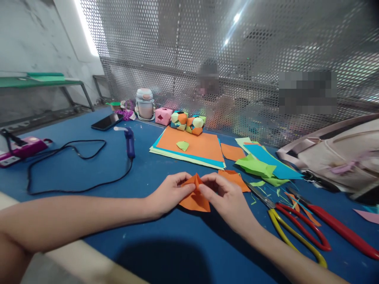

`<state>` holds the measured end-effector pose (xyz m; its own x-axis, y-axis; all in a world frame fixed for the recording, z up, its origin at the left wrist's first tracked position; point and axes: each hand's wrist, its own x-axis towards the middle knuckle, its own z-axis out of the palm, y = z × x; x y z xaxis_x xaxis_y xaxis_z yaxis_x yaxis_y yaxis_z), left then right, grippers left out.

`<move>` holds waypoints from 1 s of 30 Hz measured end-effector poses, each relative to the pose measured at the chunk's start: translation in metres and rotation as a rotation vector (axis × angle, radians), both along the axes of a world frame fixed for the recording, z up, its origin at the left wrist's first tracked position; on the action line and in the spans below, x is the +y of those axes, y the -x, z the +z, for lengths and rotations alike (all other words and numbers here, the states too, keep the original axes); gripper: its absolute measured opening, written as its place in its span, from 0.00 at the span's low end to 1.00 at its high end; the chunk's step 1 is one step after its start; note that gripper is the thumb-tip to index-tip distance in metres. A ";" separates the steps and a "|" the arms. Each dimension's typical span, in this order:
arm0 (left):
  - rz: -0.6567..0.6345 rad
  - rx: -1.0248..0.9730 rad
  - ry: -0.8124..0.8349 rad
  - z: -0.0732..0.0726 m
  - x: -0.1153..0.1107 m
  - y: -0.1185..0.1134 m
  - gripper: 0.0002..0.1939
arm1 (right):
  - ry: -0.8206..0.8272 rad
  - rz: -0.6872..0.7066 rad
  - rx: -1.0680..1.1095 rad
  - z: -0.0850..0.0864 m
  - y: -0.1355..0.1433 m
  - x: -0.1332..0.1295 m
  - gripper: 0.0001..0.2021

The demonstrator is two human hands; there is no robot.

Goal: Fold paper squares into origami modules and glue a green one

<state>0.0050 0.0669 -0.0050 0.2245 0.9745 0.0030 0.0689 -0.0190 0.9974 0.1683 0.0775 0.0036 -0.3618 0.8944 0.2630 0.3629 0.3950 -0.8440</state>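
Observation:
Between my two hands is a folded piece of orange paper point(197, 202), its middle creased up into a peak. My left hand point(173, 193) pinches its left side, thumb on top. On the right side, my right hand point(223, 197) pinches the paper near the peak, with some fingers hidden behind. Just beyond lies another orange paper piece point(235, 179). A stack of coloured sheets point(204, 142), orange on top, lies farther back with a small green folded piece point(182, 146) on it. Behind the stack stand two multicoloured paper balls point(195, 124).
Scissors point(269, 203) with red and yellow handles and a red-handled tool point(340, 225) lie right, by green scraps point(256, 165). At left are a blue glue gun point(129, 144) with its cord, a phone point(107, 121) and a purple power strip point(23, 150). A bag point(334, 157) sits far right.

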 end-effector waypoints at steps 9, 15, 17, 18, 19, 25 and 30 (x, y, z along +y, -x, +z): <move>0.004 -0.033 0.042 -0.001 0.000 0.000 0.07 | -0.161 -0.061 -0.050 -0.001 0.001 0.000 0.05; -0.014 -0.147 0.152 0.000 -0.001 -0.002 0.09 | 0.016 -0.089 0.060 -0.001 -0.002 0.004 0.07; 0.002 -0.133 0.136 0.000 -0.001 -0.001 0.09 | 0.048 -0.086 0.067 -0.003 -0.004 0.005 0.08; 0.010 -0.113 0.120 0.000 0.000 -0.001 0.09 | 0.051 -0.085 0.063 -0.004 -0.005 0.006 0.08; 0.020 -0.086 0.099 0.000 0.000 0.000 0.08 | 0.047 -0.084 0.058 -0.005 -0.005 0.006 0.08; 0.040 0.065 0.008 -0.001 0.001 0.001 0.06 | -0.102 -0.086 0.007 -0.005 -0.003 0.003 0.06; 0.026 0.112 0.002 -0.002 0.001 -0.001 0.05 | -0.209 -0.065 -0.029 0.000 0.001 -0.002 0.05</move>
<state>0.0058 0.0678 -0.0070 0.1981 0.9799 -0.0230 0.1807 -0.0135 0.9834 0.1678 0.0758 0.0038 -0.3147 0.8434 0.4354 0.4163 0.5349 -0.7352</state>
